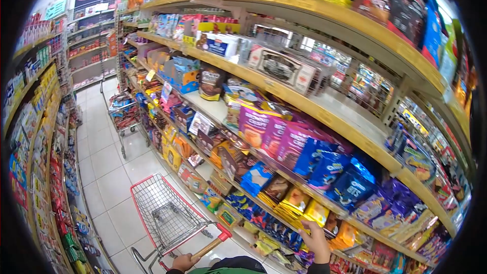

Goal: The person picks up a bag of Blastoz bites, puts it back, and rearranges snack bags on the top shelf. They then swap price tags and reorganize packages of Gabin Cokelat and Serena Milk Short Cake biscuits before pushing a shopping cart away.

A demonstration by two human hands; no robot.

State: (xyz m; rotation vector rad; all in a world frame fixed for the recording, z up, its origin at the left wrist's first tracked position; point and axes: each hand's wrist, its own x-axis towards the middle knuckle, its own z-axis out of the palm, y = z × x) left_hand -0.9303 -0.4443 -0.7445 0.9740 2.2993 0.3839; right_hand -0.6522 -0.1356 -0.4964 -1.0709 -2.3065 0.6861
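Note:
My left hand (185,263) is wrapped round the wooden-coloured handle (207,248) of a small shopping cart. The cart's wire basket (143,214) has a red rim and bare mesh. Low on the right, my right hand (316,242) is raised in front of the snack shelves with its fingers stretched out. Its fingertips overlap the lower edge of the shiny yellow packets (296,204) in this view. Blue snack pouches (329,169) and pink Brownie Crispy pouches (259,128) stand on the shelf above.
Another cart (124,110), loaded with packets, stands further down the tiled aisle (109,180). Shelves (48,116) full of packaged goods line the left side. Boxes (281,66) sit on the upper right shelf, under a yellow-edged shelf (324,7) with more bags.

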